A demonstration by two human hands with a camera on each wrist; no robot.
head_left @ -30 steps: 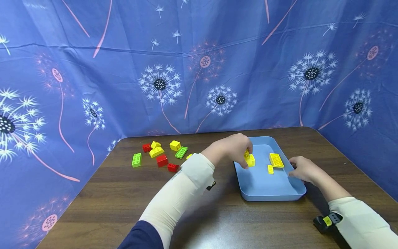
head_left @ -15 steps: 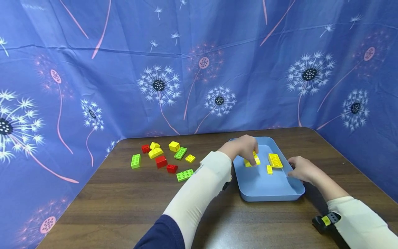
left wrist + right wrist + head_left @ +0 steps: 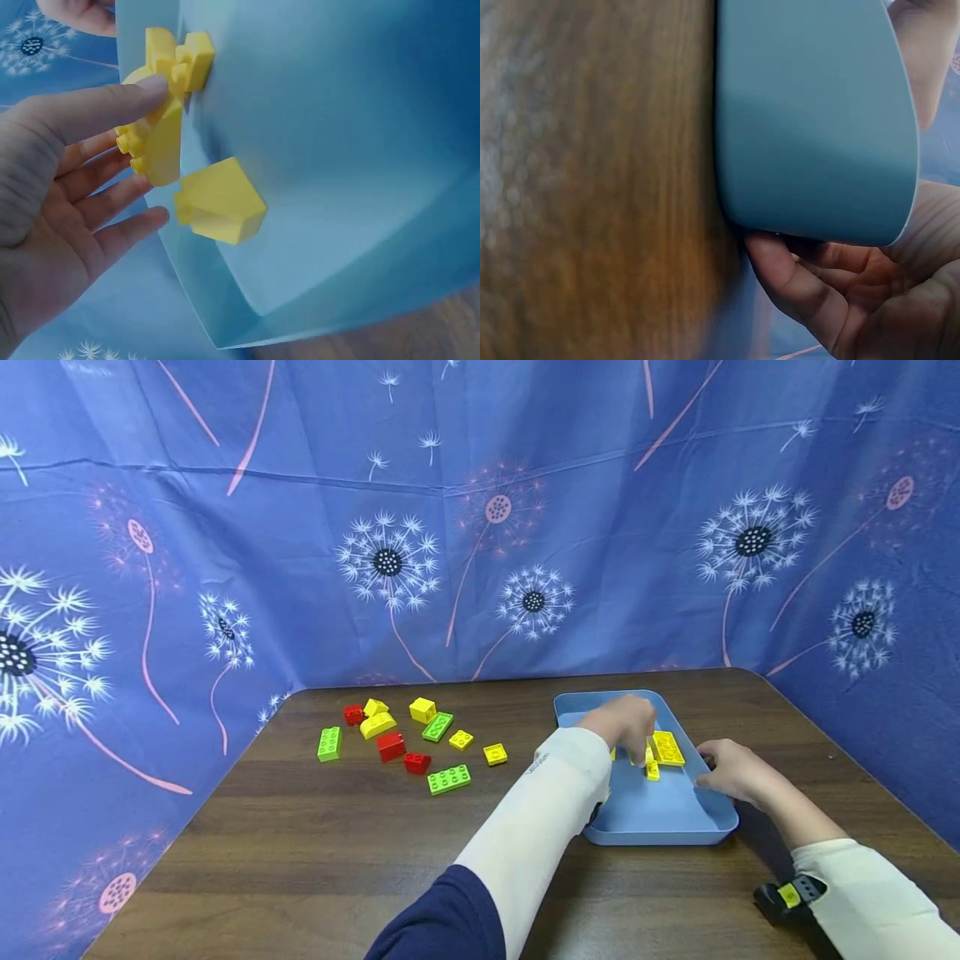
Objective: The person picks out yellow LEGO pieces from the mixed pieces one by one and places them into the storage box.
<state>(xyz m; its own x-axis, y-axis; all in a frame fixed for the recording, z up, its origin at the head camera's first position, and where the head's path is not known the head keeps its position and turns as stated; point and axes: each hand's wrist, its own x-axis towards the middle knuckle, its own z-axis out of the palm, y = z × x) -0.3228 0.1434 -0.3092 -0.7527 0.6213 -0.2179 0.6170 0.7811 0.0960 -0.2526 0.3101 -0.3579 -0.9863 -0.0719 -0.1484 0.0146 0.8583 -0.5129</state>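
Note:
The blue tray [image 3: 637, 814] stands at the right of the table. Over its inside is my left hand [image 3: 622, 722], which pinches a yellow brick [image 3: 161, 146] with a rounded side and studs between thumb and fingers. Close beside that brick is a small yellow brick [image 3: 199, 61]. An angular yellow block [image 3: 223, 201] lies in the tray nearer the wrist camera. A larger yellow brick [image 3: 667, 748] rests to the right of the left hand. At the tray's right wall, my right hand [image 3: 738, 770] grips the edge; part of its fingers hides behind the tray in the right wrist view.
Left on the brown table [image 3: 300, 860] lie loose bricks: a red brick [image 3: 390, 746], a green brick [image 3: 448, 779], a yellow brick [image 3: 495, 754] and several others. A blue patterned cloth [image 3: 480, 527] hangs behind the table.
My left hand has moved rightward across the tray, leaving a yellow block at the tray's left side. Several table bricks once behind the left arm now show. The right hand stays at the tray.

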